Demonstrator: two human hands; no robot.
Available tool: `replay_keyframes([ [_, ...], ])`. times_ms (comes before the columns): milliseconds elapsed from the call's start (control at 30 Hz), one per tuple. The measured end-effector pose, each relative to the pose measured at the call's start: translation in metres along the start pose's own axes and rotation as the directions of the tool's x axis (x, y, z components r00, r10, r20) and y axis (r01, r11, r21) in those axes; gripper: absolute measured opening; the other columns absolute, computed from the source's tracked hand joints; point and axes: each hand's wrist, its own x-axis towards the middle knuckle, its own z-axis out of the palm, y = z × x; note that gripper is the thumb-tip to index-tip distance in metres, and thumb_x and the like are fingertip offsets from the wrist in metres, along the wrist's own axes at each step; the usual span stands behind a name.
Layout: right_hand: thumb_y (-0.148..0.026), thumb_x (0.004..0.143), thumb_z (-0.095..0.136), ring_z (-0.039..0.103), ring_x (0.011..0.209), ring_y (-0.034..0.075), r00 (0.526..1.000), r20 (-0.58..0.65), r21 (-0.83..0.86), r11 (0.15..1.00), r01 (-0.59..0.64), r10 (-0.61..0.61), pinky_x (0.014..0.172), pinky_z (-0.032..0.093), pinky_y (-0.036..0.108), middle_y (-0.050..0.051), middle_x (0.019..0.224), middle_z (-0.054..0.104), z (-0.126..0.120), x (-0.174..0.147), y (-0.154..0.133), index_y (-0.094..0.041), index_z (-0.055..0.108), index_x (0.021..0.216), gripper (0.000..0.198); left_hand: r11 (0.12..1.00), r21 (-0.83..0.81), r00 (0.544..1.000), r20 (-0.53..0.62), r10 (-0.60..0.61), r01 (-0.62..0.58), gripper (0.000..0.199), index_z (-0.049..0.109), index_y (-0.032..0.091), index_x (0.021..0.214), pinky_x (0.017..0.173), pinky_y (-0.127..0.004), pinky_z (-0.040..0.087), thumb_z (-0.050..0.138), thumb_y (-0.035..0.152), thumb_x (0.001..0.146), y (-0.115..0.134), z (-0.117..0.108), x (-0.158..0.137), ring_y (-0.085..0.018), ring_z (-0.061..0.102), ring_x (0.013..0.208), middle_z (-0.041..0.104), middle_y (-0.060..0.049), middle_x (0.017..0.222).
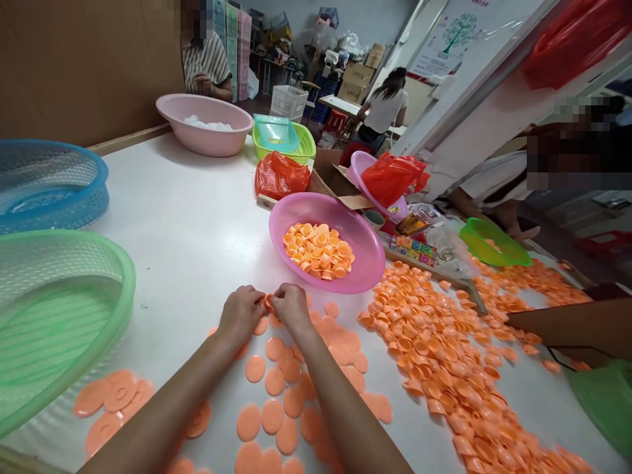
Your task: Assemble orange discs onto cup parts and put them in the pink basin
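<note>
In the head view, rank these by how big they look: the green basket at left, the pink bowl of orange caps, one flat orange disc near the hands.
1. Green basket: looks largest, though it sits nearest the camera, which inflates it.
2. Pink bowl: clearly smaller in view.
3. Orange disc: far smallest.

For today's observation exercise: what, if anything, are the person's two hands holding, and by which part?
Both the left hand and the right hand pinch one small orange cap between their fingers, gripping it at its opposite edges, above the flat orange discs on the white table.
</note>
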Motion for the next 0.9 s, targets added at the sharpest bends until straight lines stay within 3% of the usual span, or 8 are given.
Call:
replay_keyframes([
  [133, -0.007, 0.063, 0.059, 0.056, 0.051, 0.013, 0.999, 0.006, -0.084, 0.995, 0.045, -0.044, 0.05, 0.038, 0.02, -0.002, 0.048, 0.058, 0.0, 0.001, -0.002, -0.019, 0.06, 0.053, 0.016, 0.995, -0.085, 0.997, 0.049, -0.056, 0.06, 0.012, 0.075, 0.022, 0.079, 0.074, -0.029, 0.044, 0.064, 0.02, 0.074, 0.001, -0.008, 0.004, -0.02, 0.062, 0.085, 0.068, -0.003, 0.081],
  [267, -0.009, 0.065, 0.058, 0.057, 0.053, 0.013, 0.996, 0.004, -0.139, 0.986, 0.088, -0.088, 0.052, 0.038, 0.021, -0.002, 0.049, 0.059, -0.004, 0.0, -0.006, -0.019, 0.06, 0.054, 0.015, 0.957, -0.216, 0.978, 0.127, -0.166, 0.191, 0.014, 0.074, 0.019, 0.081, 0.061, -0.024, 0.048, 0.063, 0.019, 0.072, 0.008, -0.02, 0.017, -0.017, 0.067, 0.072, 0.074, -0.003, 0.078],
  [433, -0.01, 0.066, 0.056, 0.057, 0.056, 0.014, 0.995, 0.012, -0.179, 0.978, 0.103, -0.102, 0.054, 0.038, 0.023, -0.001, 0.052, 0.061, -0.003, -0.005, -0.009, -0.02, 0.059, 0.054, 0.016, 0.912, -0.272, 0.948, 0.171, -0.269, 0.308, 0.009, 0.062, 0.016, 0.057, 0.046, -0.02, 0.04, 0.06, 0.008, 0.062, 0.015, -0.017, 0.027, -0.012, 0.058, 0.052, 0.063, 0.0, 0.054],
  [533, -0.009, 0.067, 0.055, 0.058, 0.06, 0.016, 0.993, -0.024, -0.211, 0.971, 0.108, -0.116, 0.056, 0.038, 0.024, 0.001, 0.057, 0.063, 0.002, -0.007, -0.009, -0.02, 0.058, 0.056, 0.015, 0.891, -0.303, 0.937, 0.201, -0.285, 0.337, 0.011, 0.058, 0.017, 0.057, 0.044, -0.02, 0.038, 0.058, 0.01, 0.065, 0.013, -0.013, 0.024, -0.01, 0.055, 0.047, 0.058, 0.002, 0.05],
  [733, -0.012, 0.069, 0.056, 0.06, 0.056, 0.015, 0.997, -0.063, -0.058, 0.998, 0.031, -0.034, 0.053, 0.041, 0.022, -0.001, 0.053, 0.062, 0.007, -0.011, -0.006, -0.02, 0.058, 0.058, 0.014, 0.892, -0.312, 0.938, 0.218, -0.269, 0.328, 0.009, 0.06, 0.016, 0.061, 0.043, -0.023, 0.04, 0.058, 0.014, 0.069, 0.019, -0.015, 0.021, -0.012, 0.053, 0.041, 0.057, 0.002, 0.046],
  [800, -0.013, 0.07, 0.056, 0.059, 0.051, 0.014, 0.996, -0.063, -0.03, 0.998, 0.058, -0.06, 0.05, 0.041, 0.021, -0.001, 0.051, 0.061, 0.004, -0.02, -0.011, -0.019, 0.058, 0.057, 0.014, 0.91, -0.3, 0.952, 0.197, -0.234, 0.286, 0.008, 0.065, 0.016, 0.063, 0.047, -0.024, 0.042, 0.061, 0.016, 0.069, 0.021, -0.028, 0.016, -0.013, 0.056, 0.046, 0.061, 0.001, 0.049],
  [900, -0.02, 0.074, 0.057, 0.058, 0.045, 0.013, 0.993, -0.048, 0.066, 0.992, 0.11, -0.107, 0.044, 0.041, 0.021, -0.002, 0.053, 0.061, -0.01, -0.039, -0.029, -0.018, 0.061, 0.063, 0.013, 0.933, -0.288, 0.974, 0.129, -0.186, 0.216, 0.014, 0.073, 0.018, 0.079, 0.06, -0.025, 0.048, 0.062, 0.027, 0.074, 0.012, -0.061, -0.011, -0.016, 0.064, 0.065, 0.072, -0.002, 0.07],
])
